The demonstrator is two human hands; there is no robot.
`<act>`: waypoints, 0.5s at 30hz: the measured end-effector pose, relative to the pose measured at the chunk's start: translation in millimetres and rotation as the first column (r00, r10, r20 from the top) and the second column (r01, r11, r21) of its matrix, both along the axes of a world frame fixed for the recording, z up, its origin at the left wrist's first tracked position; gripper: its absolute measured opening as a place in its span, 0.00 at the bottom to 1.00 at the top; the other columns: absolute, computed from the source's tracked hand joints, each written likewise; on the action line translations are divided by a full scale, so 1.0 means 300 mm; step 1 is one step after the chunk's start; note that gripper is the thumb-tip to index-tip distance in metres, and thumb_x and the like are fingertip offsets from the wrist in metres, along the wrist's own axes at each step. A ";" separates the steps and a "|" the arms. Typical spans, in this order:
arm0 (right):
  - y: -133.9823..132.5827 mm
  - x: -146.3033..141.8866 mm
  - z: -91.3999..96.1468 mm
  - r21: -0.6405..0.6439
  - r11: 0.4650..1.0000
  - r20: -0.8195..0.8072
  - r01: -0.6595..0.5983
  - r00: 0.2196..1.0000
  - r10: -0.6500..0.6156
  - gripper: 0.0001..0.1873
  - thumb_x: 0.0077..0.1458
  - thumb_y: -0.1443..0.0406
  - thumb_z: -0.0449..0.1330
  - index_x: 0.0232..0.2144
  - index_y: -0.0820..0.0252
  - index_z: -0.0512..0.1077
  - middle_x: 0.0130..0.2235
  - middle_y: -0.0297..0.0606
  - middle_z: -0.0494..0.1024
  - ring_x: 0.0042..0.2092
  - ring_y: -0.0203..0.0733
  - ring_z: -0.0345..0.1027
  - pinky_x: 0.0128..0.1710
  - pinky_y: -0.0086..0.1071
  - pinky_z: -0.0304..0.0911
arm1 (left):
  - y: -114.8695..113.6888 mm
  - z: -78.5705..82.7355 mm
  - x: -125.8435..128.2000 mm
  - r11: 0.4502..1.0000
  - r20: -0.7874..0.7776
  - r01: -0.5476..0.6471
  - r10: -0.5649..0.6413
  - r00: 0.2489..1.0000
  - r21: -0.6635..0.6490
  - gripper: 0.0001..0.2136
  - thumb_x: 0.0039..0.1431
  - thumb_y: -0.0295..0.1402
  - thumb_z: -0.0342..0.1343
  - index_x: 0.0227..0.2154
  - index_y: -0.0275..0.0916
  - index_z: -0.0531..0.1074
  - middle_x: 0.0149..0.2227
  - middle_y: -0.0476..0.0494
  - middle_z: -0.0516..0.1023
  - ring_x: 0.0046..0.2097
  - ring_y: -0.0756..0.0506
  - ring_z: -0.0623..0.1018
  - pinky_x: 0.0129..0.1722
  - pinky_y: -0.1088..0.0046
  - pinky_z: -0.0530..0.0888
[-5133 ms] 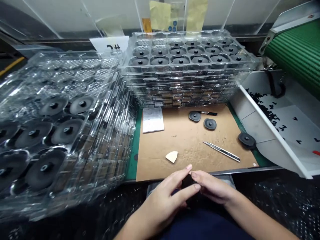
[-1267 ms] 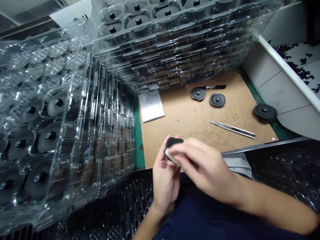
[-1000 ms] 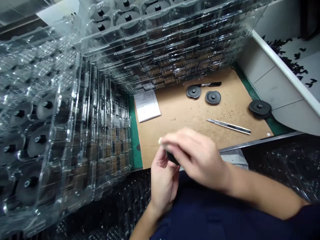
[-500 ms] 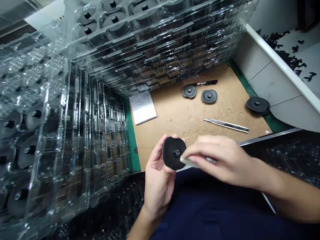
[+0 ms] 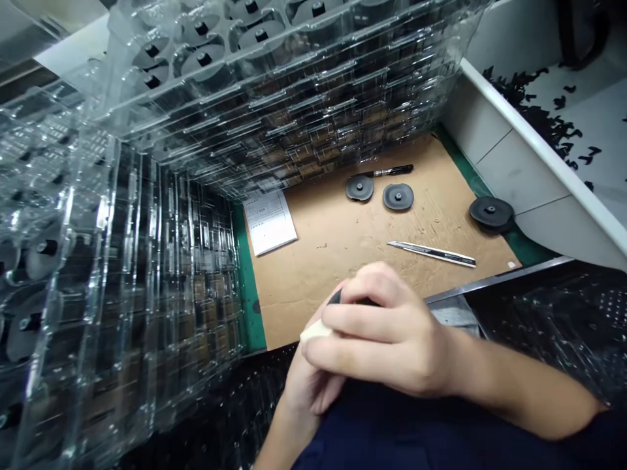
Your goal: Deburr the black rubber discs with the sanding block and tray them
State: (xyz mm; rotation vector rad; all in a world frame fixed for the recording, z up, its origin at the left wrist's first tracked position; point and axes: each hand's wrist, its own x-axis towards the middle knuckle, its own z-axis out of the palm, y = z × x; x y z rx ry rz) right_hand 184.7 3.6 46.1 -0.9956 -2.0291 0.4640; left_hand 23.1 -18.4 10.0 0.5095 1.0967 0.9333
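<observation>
My left hand (image 5: 306,388) is closed round a round black plastic part (image 5: 335,297) with a central stud, just in front of the cardboard's near edge. Only a dark sliver of that part shows. Over it lies my right hand (image 5: 385,333), its fingers bent round a pale white cloth (image 5: 316,331) pressed against the part. Most of the cloth is hidden by the fingers. Beyond the hands, a utility knife (image 5: 431,253) rests on the cardboard (image 5: 328,222). Two similar parts lie farther back, a left one (image 5: 359,187) and a right one (image 5: 398,196).
Stacked clear plastic trays (image 5: 294,104) wall off the back, and more trays (image 5: 161,261) rise on the left. A printed paper (image 5: 269,222) lies at the cardboard's left. Behind the parts is a black pen (image 5: 394,170). More black parts (image 5: 491,214) sit by the white partition (image 5: 529,124).
My right hand has moved left and closed over the black part, now covering most of it. The white cloth has shifted left with the fingers. The whole view has shifted slightly.
</observation>
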 end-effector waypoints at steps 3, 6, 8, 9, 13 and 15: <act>0.012 0.035 -0.043 -0.123 0.992 -0.153 0.038 0.987 -0.057 0.11 0.61 0.68 0.51 0.39 0.56 0.73 0.39 0.33 0.78 0.41 0.37 0.67 0.44 0.35 0.60 | 0.005 0.013 0.001 0.987 0.210 0.133 -0.111 0.971 -0.089 0.25 0.47 0.40 0.64 0.50 0.46 0.69 0.46 0.43 0.77 0.45 0.38 0.77 0.44 0.62 0.76; 0.010 0.085 -0.139 -0.435 0.876 -0.064 0.208 0.963 -0.261 0.09 0.60 0.64 0.53 0.41 0.56 0.72 0.37 0.34 0.77 0.36 0.35 0.69 0.38 0.31 0.63 | 0.010 0.037 -0.003 0.964 0.394 0.218 -0.143 0.908 -0.152 0.25 0.46 0.44 0.62 0.49 0.47 0.70 0.54 0.41 0.72 0.47 0.38 0.77 0.45 0.63 0.75; -0.019 0.100 -0.224 -0.537 0.804 0.066 0.254 0.963 -0.261 0.10 0.59 0.62 0.55 0.42 0.55 0.72 0.36 0.33 0.77 0.33 0.35 0.69 0.34 0.30 0.65 | 0.008 0.043 -0.008 0.957 0.430 0.225 -0.128 0.894 -0.183 0.23 0.47 0.44 0.62 0.48 0.47 0.71 0.54 0.42 0.71 0.48 0.38 0.76 0.46 0.65 0.74; -0.041 0.100 -0.267 -0.556 0.788 0.110 0.264 0.963 -0.245 0.10 0.59 0.62 0.54 0.42 0.55 0.72 0.36 0.34 0.76 0.33 0.35 0.70 0.35 0.30 0.66 | 0.006 0.042 -0.011 0.957 0.437 0.221 -0.119 0.891 -0.190 0.22 0.47 0.44 0.61 0.47 0.46 0.71 0.54 0.41 0.71 0.48 0.38 0.76 0.45 0.66 0.75; -0.134 0.070 -0.390 -0.534 0.774 0.174 0.340 0.940 -0.293 0.14 0.57 0.64 0.54 0.45 0.59 0.71 0.49 0.46 0.69 0.46 0.45 0.67 0.44 0.41 0.66 | -0.007 0.014 -0.023 0.956 0.468 0.217 -0.104 0.878 -0.195 0.25 0.48 0.49 0.58 0.49 0.46 0.70 0.56 0.39 0.69 0.49 0.37 0.75 0.45 0.63 0.75; -0.161 0.052 -0.414 -0.518 0.780 0.189 0.351 0.936 -0.296 0.20 0.53 0.65 0.57 0.50 0.58 0.69 0.54 0.48 0.64 0.49 0.49 0.64 0.46 0.47 0.65 | -0.012 0.001 -0.030 0.953 0.485 0.228 -0.107 0.868 -0.198 0.27 0.46 0.50 0.58 0.50 0.46 0.69 0.57 0.40 0.68 0.50 0.37 0.74 0.47 0.63 0.74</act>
